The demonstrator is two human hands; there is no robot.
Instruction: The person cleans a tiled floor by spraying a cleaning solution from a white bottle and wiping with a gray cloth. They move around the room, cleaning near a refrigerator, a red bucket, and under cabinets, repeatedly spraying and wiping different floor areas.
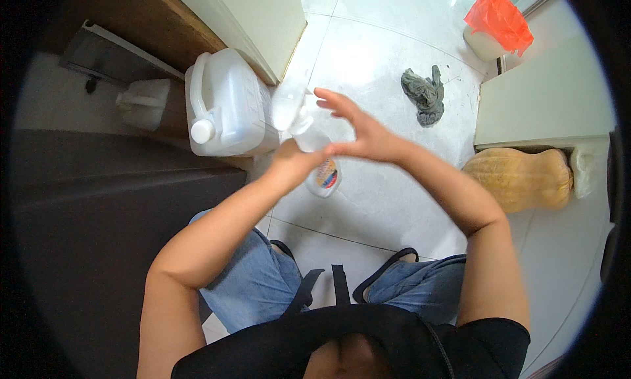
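A white spray bottle (315,137) with a coloured label is in my left hand (295,164), whose fingers wrap around its neck. Its label faces up, and the white spray head, somewhat blurred, points away from me. My right hand (367,135) is just to the right of the bottle, fingers apart and curved, with the thumb close to the left hand's thumb; whether it touches the bottle cannot be told. Left of the spray head stands a large translucent plastic jug (234,105) with a white cap and handle.
A crumpled dark plastic bag (425,97) lies on the tiled floor (374,191). A bin with a red liner (500,24) stands at the far right. A large tan squash (520,179) lies by the right wall. Another jug (145,104) is inside the open cabinet at left.
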